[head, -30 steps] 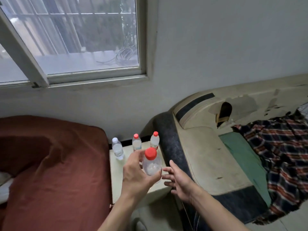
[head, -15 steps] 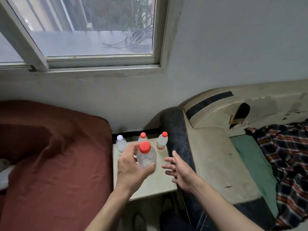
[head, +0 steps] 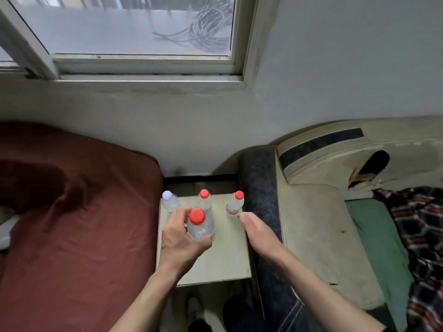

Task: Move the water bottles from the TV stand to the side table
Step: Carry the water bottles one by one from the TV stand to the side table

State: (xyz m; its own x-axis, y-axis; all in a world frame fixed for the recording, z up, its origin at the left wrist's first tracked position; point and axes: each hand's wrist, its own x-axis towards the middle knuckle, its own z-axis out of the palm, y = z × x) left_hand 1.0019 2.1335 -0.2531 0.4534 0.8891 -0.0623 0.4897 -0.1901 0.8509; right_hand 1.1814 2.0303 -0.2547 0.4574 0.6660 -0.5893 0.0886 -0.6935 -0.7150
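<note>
My left hand (head: 178, 238) grips a clear water bottle with a red cap (head: 199, 226) upright over the small pale side table (head: 225, 262). Three more bottles stand along the table's back edge: one with a white cap (head: 169, 202) at the left, one with a red cap (head: 205, 200) in the middle, partly hidden behind the held bottle, and one with a red cap (head: 235, 203) at the right. My right hand (head: 257, 232) hovers over the table's right side, fingers straight and together, holding nothing, its fingertips close to the right bottle.
A bed with a dark red cover (head: 79, 236) borders the table on the left. A worn cream and dark blue sofa (head: 311, 224) with a plaid cloth (head: 422, 231) borders it on the right. A window (head: 134, 32) is in the wall behind.
The view has moved closer over the table. My left hand has carried the bottle down toward the tabletop. My right hand has turned and drawn its spread fingers together.
</note>
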